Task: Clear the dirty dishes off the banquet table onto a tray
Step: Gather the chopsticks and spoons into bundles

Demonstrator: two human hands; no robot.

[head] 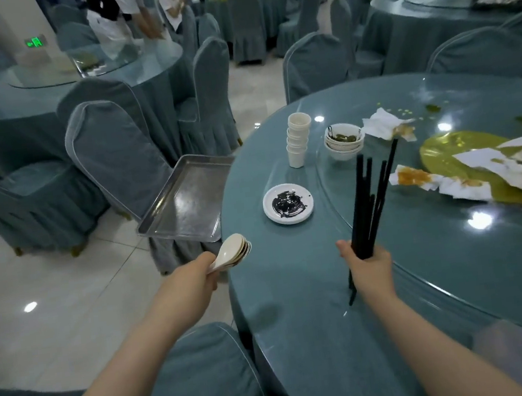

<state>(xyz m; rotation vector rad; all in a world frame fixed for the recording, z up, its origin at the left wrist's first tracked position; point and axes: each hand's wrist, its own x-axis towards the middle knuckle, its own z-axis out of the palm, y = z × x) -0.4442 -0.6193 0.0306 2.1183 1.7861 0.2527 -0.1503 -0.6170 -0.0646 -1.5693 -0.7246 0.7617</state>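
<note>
Both hands full beside the banquet table.

The metal tray (187, 200) sits on a chair; left hand (201, 271) grips stacked white spoons (235, 253), right hand (371, 266) clutches black chopsticks (368, 197) over the table (297, 292) near the dirty plate (288, 203).

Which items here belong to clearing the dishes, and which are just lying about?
Job:
metal tray
stacked spoons in left hand
black chopsticks in right hand
cup stack
stacked bowls
smeared saucer

Lying about:
soiled napkins
yellow sheet
covered chair
</note>
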